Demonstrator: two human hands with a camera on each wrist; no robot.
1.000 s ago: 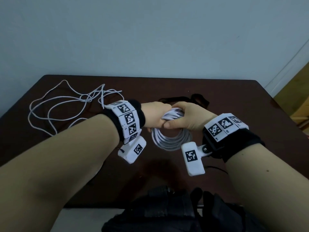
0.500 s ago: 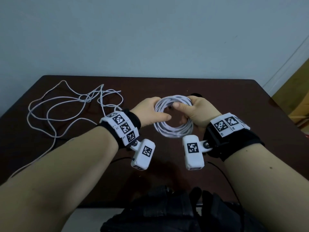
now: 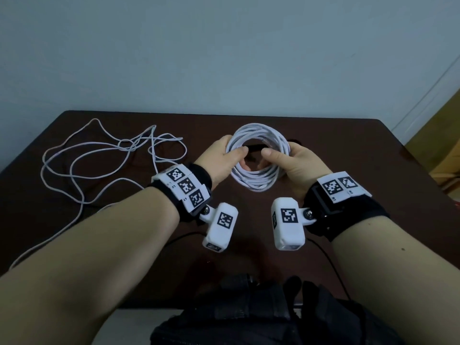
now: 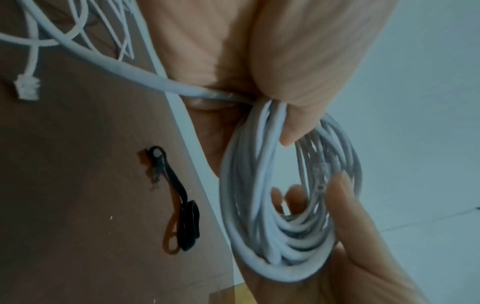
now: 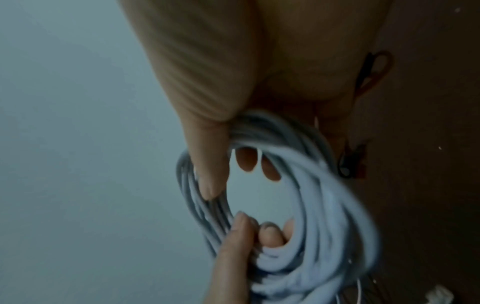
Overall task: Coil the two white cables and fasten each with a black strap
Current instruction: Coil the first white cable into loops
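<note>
A coiled white cable (image 3: 258, 181) (image 4: 259, 226) (image 5: 319, 226) is held upright above the dark table (image 3: 373, 150). My left hand (image 3: 224, 158) grips its left side, thumb over the strands. My right hand (image 3: 288, 160) grips its right side the same way. A second white cable (image 3: 99, 155) lies loose and tangled on the table's left half, its plug (image 4: 26, 88) showing in the left wrist view. A black strap (image 4: 179, 197) (image 5: 363, 82) lies on the table behind the coil and is partly seen through its hole (image 3: 256, 148).
A black bag (image 3: 261, 317) sits at the near table edge below my arms. A thin black wire (image 3: 333, 267) runs from the right wrist camera. A pale wall rises behind the table; a wooden piece (image 3: 443, 150) stands at far right.
Both hands have lifted the coil and moved it farther away, spreading from one shared grip point to opposite sides, so the ring now faces me.
</note>
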